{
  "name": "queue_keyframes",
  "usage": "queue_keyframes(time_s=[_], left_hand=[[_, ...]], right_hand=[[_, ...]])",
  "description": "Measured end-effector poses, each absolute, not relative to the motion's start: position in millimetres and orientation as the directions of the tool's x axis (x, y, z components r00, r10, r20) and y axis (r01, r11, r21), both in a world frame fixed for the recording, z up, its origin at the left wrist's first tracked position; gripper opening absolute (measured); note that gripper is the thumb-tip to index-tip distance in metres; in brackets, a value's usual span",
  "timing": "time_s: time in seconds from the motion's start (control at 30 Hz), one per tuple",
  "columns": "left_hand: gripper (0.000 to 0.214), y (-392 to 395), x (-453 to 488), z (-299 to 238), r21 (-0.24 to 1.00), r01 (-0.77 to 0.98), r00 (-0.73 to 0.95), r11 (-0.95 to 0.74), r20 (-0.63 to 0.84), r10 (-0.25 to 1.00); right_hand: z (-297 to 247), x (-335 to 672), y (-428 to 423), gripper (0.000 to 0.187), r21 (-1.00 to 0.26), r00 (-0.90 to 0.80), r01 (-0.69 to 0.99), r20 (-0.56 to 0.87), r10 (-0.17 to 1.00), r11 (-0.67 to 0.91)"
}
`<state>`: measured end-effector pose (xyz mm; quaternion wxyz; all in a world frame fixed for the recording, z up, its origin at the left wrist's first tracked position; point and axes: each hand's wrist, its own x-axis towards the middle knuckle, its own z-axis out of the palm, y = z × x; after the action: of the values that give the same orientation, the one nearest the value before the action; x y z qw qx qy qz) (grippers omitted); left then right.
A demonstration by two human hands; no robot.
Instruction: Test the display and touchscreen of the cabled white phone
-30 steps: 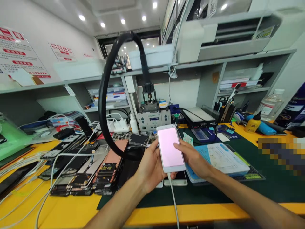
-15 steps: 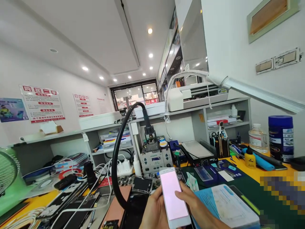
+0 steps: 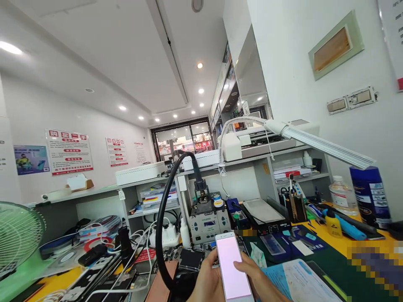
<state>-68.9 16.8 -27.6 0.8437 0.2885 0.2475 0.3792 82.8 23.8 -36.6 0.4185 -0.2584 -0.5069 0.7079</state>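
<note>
A white smartphone (image 3: 232, 264) with a lit, pale pink screen is held upright at the bottom centre. My left hand (image 3: 206, 277) wraps round its left side and back, the fingers mostly hidden behind it. My right hand (image 3: 256, 274) grips the right side, its thumb lying over the screen. A blue and white packet (image 3: 299, 279) lies beside my right forearm. To the left of my left hand are a rose-coloured phone back (image 3: 162, 281) and a thick black hose (image 3: 161, 235).
A hot-air station (image 3: 208, 228) stands behind the phone. Loose cables and phone parts crowd the left, near a green fan (image 3: 20, 243). A yellow bottle (image 3: 333, 224), a blue can (image 3: 370, 197) and a lamp (image 3: 327, 147) are on the right.
The view has tilted up, so the bench and my hands sit lower in the picture. Both hands still hold the phone, the right thumb still over the screen.
</note>
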Motion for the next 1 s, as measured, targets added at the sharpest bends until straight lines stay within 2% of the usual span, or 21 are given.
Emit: queue_keyframes(time_s=[0.1, 0.23, 0.43, 0.67, 0.83, 1.0], left_hand=[[0.064, 20.1, -66.9, -21.5, 0.657, -0.508, 0.585, 0.557, -0.212, 0.783], [0.065, 27.6, -70.3, -25.9, 0.645, -0.533, 0.590, 0.547, -0.180, 0.787], [0.063, 32.7, -78.0, -37.9, 0.690, -0.523, 0.555, 0.501, -0.171, 0.814], [0.060, 30.1, -79.3, -41.8, 0.699, -0.542, 0.544, 0.466, -0.131, 0.829], [0.065, 34.0, -81.8, -43.7, 0.694, -0.515, 0.558, 0.503, -0.174, 0.812], [0.067, 37.9, -82.9, -47.2, 0.697, -0.519, 0.548, 0.494, -0.172, 0.818]], right_hand=[[-41.3, 83.6, 35.2, 0.056, -0.935, -0.511, -0.342, 0.102, 0.853, -0.093], [-51.1, 81.0, 48.4, 0.050, -0.939, -0.497, -0.339, 0.122, 0.859, -0.063], [-65.9, 68.8, 55.5, 0.051, -0.933, -0.482, -0.360, 0.164, 0.861, -0.024], [-63.1, 64.0, 59.8, 0.043, -0.956, -0.455, -0.292, 0.143, 0.879, 0.004], [-61.0, 59.3, 64.2, 0.042, -0.936, -0.482, -0.334, 0.070, 0.874, -0.109], [-61.8, 59.9, 64.8, 0.048, -0.895, -0.541, -0.416, 0.100, 0.835, -0.162]])
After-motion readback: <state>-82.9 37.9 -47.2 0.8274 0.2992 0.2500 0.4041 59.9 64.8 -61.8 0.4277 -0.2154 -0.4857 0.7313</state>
